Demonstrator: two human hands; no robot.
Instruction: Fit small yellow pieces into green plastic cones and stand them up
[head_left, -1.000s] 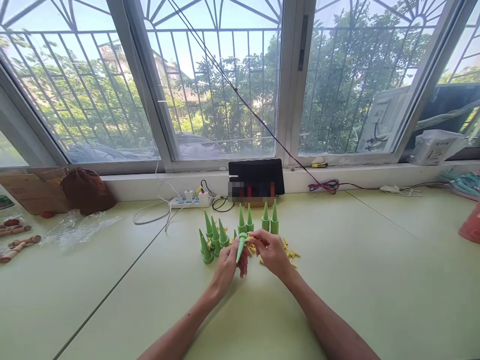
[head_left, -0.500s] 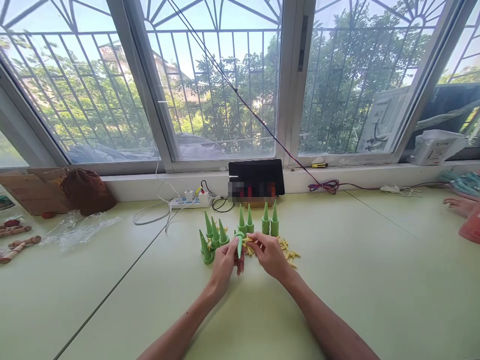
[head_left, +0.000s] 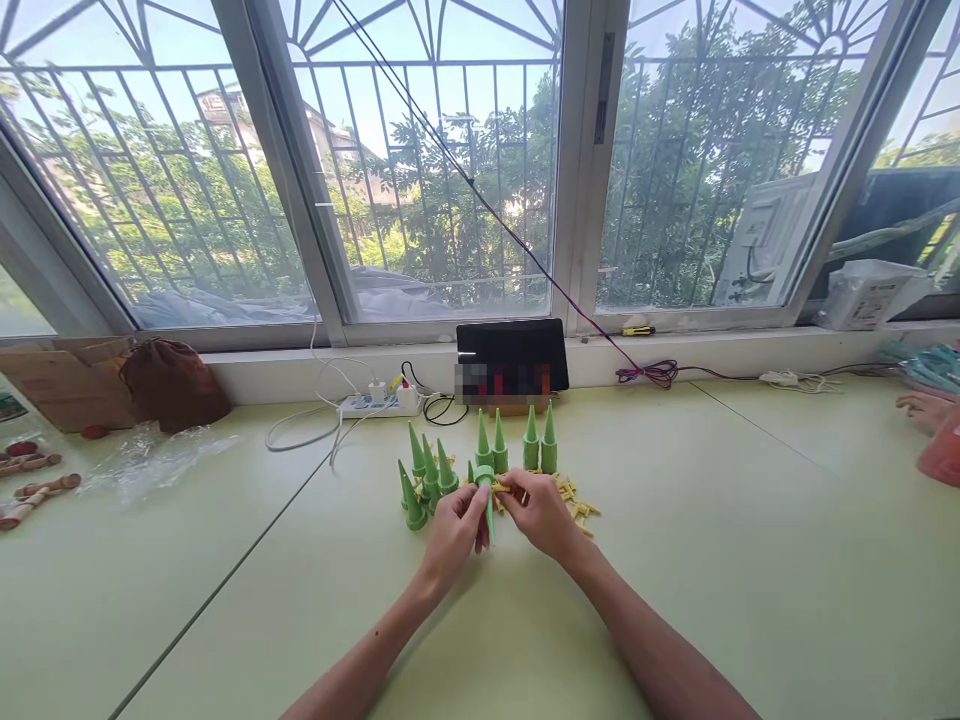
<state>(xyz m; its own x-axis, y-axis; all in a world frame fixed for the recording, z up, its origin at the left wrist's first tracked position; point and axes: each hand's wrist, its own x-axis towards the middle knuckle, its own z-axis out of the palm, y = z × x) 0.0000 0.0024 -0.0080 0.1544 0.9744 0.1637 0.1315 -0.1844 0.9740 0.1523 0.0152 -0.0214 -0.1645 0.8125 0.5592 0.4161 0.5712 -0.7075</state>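
Note:
My left hand (head_left: pixel 452 525) is closed round a green plastic cone (head_left: pixel 487 497) that points tip down. My right hand (head_left: pixel 541 510) pinches a small yellow piece (head_left: pixel 501 487) against the cone's wide top end. Just beyond my hands several green cones (head_left: pixel 480 452) stand upright on the pale green table (head_left: pixel 750 560). A pile of small yellow pieces (head_left: pixel 574 500) lies to the right of my right hand.
A black tablet (head_left: pixel 512 356) leans against the window sill, with a power strip (head_left: pixel 379 401) and cables left of it. A brown pouch (head_left: pixel 173 380), clear plastic wrap (head_left: pixel 150 452) and wooden parts (head_left: pixel 34 490) lie far left. Another person's hand (head_left: pixel 924 408) rests at the right edge.
The cone in my left hand has turned more upright with its tip down, and my right hand has brought the yellow piece to its top. Another person's hand appeared at the right edge.

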